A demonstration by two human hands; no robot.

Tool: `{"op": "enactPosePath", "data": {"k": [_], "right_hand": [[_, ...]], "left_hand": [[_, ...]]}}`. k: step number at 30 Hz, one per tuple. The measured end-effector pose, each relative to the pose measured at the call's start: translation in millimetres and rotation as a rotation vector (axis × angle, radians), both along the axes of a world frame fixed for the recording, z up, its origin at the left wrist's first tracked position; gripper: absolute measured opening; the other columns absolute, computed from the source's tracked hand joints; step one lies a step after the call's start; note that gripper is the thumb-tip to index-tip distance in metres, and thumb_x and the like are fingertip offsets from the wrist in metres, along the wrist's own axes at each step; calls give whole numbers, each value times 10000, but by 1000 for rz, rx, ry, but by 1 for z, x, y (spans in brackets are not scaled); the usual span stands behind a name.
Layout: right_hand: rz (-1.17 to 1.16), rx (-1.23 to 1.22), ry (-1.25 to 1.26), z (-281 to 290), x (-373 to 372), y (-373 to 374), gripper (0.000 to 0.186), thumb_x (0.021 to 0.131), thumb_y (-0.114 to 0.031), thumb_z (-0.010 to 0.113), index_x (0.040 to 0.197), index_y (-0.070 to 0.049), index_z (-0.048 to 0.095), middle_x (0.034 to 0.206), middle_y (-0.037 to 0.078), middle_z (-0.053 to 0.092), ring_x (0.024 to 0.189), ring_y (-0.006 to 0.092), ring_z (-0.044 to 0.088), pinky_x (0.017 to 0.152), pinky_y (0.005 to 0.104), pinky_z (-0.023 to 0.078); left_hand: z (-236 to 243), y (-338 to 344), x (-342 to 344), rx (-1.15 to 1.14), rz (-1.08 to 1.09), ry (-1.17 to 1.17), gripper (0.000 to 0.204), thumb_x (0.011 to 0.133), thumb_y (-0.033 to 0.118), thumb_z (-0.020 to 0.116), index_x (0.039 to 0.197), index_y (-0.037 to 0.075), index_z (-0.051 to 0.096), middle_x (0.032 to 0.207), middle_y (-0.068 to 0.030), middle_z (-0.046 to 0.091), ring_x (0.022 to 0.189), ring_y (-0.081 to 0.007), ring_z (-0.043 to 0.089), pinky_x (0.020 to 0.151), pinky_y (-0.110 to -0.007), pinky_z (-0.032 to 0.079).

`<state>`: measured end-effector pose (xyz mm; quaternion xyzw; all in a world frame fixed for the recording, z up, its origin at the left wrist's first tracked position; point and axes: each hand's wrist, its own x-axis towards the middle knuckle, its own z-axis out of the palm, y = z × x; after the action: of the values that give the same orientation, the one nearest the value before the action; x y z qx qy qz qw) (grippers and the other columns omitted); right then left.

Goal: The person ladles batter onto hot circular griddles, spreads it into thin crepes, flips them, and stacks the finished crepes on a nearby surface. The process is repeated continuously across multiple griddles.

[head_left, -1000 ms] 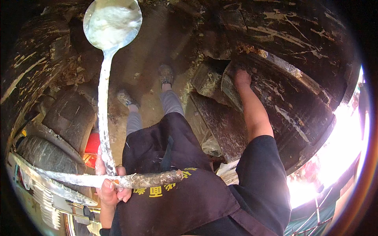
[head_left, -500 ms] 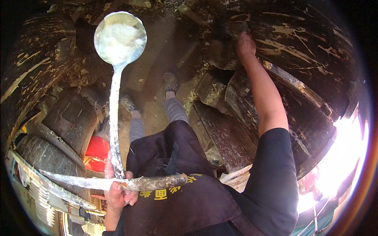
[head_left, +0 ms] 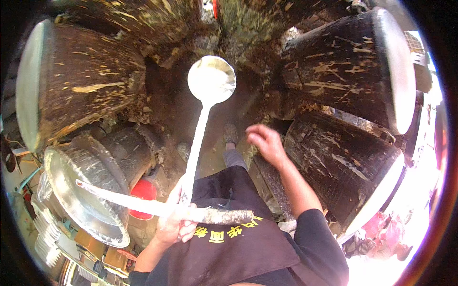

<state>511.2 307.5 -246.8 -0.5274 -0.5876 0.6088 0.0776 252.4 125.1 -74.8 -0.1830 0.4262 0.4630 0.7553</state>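
Note:
My left hand is closed around two crossed tools low in front of my apron. One is a ladle with a round bowl and a long white-coated handle, bowl pointing away from me. Across it lies a long, slightly curved blade-like tool, caked white toward its left tip, with a rough, dark-speckled grip end on the right. My right hand hovers to the right of the ladle handle, nothing in it, fingers loosely bent and apart.
Large dark barrels with pale rims surround me: one left, one far right, one nearer right. A wide metal basin stands at left. Beside it is a red object. Dark floor lies around my feet.
My right hand has drawn back toward me from beside the barrels on the right. The ladle and blade-like tool, still in my left hand, appear further right and the ladle bowl lower in view.

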Motion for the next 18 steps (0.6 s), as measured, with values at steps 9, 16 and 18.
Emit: {"op": "enactPosePath", "data": {"k": [9, 16, 18], "right_hand": [[1016, 438, 241, 297, -125, -56, 673, 837, -286, 664, 1418, -115, 370, 881, 138, 535, 723, 307, 629, 598, 408, 525], [606, 684, 577, 304, -195, -94, 509, 804, -68, 636, 1288, -28, 486, 826, 162, 543, 662, 334, 603, 581, 430, 507], [509, 677, 585, 293, -199, -100, 481, 795, -38, 655, 1252, 7, 512, 868, 183, 577, 760, 342, 607, 653, 404, 508]], "left_hand": [[112, -19, -14, 408, -57, 424, 753, 960, 481, 485, 1517, 210, 56, 615, 15, 388, 392, -44, 333, 300, -201, 319], [157, -114, -62, 270, 468, 944, 559, 1021, 274, 416, 1508, 164, 165, 666, 15, 388, 384, -48, 318, 277, -190, 310], [151, -161, -87, 172, 471, 1175, 560, 1018, 195, 402, 1516, 142, 151, 684, 10, 397, 391, -56, 336, 297, -198, 309]]}}
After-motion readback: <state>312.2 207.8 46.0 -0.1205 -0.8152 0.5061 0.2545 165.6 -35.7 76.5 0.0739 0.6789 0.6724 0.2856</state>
